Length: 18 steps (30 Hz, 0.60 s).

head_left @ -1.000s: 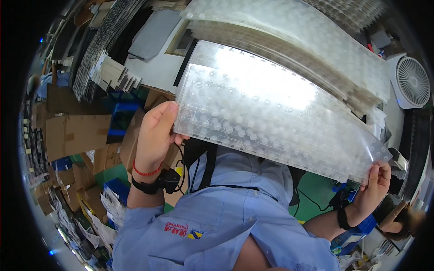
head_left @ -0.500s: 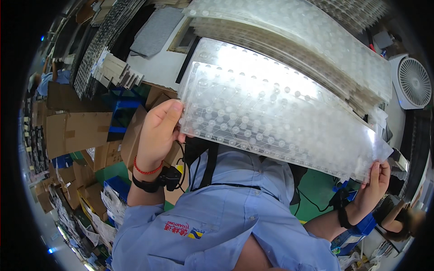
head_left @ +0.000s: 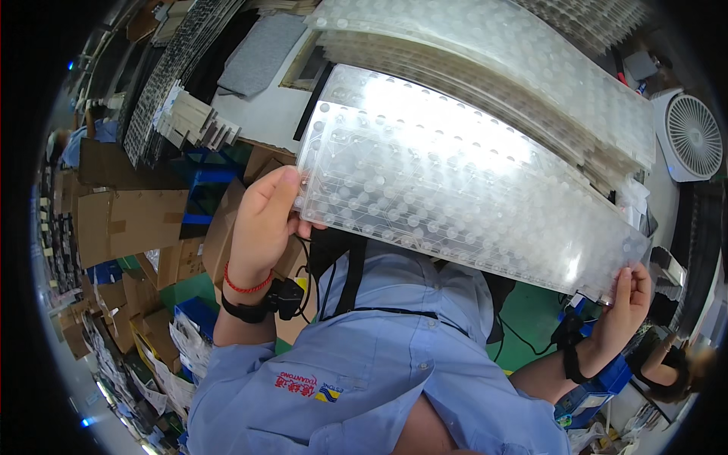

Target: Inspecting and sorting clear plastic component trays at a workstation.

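Your left hand (head_left: pixel 262 216) holds the left edge of a clear, flexible sheet (head_left: pixel 409 205) marked with round spots and fine lines, thumb on top and the other fingers (head_left: pixel 305 227) curled below. Your right hand (head_left: pixel 631 299) pinches the same sheet near its right end, fingers close together at the near corner. The sheet spans the space between your hands, in front of your blue shirt (head_left: pixel 379 364); glare hides part of its far side, so you cannot tell whether it touches what lies beneath. Just beyond it, a tall stack of translucent sheets (head_left: pixel 485 49) sits on the white table (head_left: pixel 246 115), with a white fan (head_left: pixel 691 136) to its right and a grey cloth (head_left: pixel 262 54) to its left.
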Motion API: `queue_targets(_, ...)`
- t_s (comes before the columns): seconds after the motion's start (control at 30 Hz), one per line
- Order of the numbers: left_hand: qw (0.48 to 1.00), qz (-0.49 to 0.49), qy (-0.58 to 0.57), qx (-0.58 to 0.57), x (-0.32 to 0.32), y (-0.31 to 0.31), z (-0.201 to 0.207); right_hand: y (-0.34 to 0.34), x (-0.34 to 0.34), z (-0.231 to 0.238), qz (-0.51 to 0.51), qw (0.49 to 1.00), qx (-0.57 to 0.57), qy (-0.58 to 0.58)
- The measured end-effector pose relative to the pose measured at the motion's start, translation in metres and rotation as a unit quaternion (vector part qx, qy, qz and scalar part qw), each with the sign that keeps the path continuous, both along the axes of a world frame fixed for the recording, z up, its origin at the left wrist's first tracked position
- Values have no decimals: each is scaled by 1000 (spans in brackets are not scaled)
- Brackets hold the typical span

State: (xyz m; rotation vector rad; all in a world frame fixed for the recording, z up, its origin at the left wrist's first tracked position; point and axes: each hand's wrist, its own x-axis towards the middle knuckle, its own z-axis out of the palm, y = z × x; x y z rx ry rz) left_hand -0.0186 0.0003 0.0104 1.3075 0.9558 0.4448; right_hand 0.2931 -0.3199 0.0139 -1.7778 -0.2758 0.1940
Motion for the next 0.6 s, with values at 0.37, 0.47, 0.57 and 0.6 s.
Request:
queue_targets(0.37,999,-34,2,-1,-3,1,-2,-23,7,7,37,994,99,-4)
queue_targets(0.47,999,-39,-25,-16,-5,2,-6,-20,8,8,15,991,131,20)
queue_targets(0.57,999,-28,-29,-24,-4,1,-4,-20,10,5,33,989,135,59)
queue_targets(0.6,999,-30,-29,-25,-5,1,-4,-20,10,3,55,986,142,66)
